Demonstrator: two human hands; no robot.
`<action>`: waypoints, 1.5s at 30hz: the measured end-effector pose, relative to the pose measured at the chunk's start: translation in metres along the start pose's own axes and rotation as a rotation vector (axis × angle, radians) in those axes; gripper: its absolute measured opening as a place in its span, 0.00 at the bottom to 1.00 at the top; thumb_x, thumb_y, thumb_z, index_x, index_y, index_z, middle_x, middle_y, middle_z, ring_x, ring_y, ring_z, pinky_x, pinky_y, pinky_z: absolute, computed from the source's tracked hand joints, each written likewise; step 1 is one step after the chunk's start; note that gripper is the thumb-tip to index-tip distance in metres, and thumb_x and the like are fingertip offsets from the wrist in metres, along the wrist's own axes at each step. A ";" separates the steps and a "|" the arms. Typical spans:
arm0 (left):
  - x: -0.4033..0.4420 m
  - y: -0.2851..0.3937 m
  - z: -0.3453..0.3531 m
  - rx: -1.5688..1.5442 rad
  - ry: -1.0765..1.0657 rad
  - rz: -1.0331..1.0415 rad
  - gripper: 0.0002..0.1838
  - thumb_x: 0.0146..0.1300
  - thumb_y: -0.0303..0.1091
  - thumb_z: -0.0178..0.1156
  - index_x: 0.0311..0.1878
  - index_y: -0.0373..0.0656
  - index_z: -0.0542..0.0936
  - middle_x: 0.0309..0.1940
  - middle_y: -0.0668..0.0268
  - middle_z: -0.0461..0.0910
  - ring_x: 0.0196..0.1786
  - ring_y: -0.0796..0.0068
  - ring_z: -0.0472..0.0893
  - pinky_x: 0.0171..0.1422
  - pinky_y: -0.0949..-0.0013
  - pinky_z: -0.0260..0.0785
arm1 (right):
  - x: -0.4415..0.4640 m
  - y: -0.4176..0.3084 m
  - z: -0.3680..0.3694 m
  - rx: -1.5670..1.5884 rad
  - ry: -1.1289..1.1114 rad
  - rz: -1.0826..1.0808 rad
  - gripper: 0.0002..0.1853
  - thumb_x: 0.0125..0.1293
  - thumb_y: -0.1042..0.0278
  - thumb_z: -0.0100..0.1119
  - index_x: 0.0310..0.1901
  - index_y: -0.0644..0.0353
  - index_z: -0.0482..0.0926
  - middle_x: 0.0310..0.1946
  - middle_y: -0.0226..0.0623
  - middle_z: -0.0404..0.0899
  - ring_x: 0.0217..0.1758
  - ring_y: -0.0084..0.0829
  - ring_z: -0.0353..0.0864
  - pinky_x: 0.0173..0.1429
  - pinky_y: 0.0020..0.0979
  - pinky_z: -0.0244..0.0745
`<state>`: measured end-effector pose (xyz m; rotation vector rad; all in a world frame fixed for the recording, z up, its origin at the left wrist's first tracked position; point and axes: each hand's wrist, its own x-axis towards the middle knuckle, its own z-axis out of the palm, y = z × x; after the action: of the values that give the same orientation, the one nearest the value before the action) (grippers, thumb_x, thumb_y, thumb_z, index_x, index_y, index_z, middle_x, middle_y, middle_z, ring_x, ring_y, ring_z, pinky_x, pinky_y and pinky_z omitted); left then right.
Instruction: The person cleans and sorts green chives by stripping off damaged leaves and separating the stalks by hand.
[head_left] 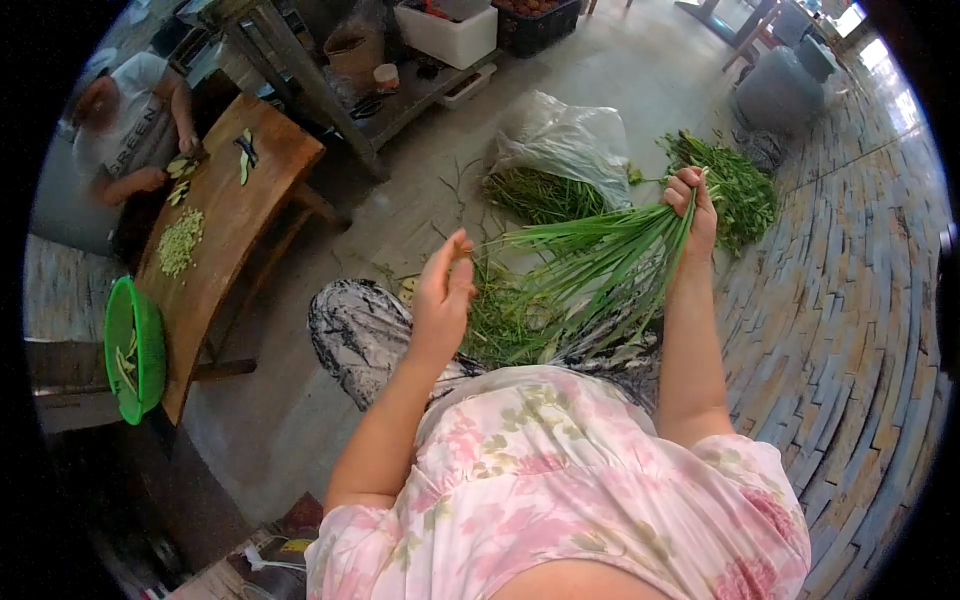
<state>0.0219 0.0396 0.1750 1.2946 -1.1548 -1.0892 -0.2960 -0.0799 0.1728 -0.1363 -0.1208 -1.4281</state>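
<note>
A bunch of long green leaves is held up at one end by the right hand, its fingers closed firmly around the gathered stalks; the free ends are fanned toward the left hand. The left fingers are loosely curved, with nothing seen pinched between them. Loose greens are scattered below the bunch, near a plastic bag. For good handling, the stalks are best kept aligned and gripped without crushing, the leaves well fanned, and single strands drawn gently lengthwise so that neighbours are not torn.
</note>
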 end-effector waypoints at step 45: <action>-0.024 -0.133 -0.002 1.087 -0.624 -0.141 0.21 0.53 0.37 0.59 0.51 0.43 0.72 0.47 0.54 0.74 0.51 0.53 0.72 0.56 0.59 0.64 | -0.188 -0.220 -0.054 -1.368 1.168 -0.567 0.10 0.62 0.65 0.56 0.31 0.61 0.68 0.17 0.31 0.68 0.19 0.27 0.70 0.23 0.32 0.67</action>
<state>0.0271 0.0630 0.0416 1.9132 -2.3496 -1.0028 -0.5396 0.0648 0.0935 -0.3682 1.9179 -1.6968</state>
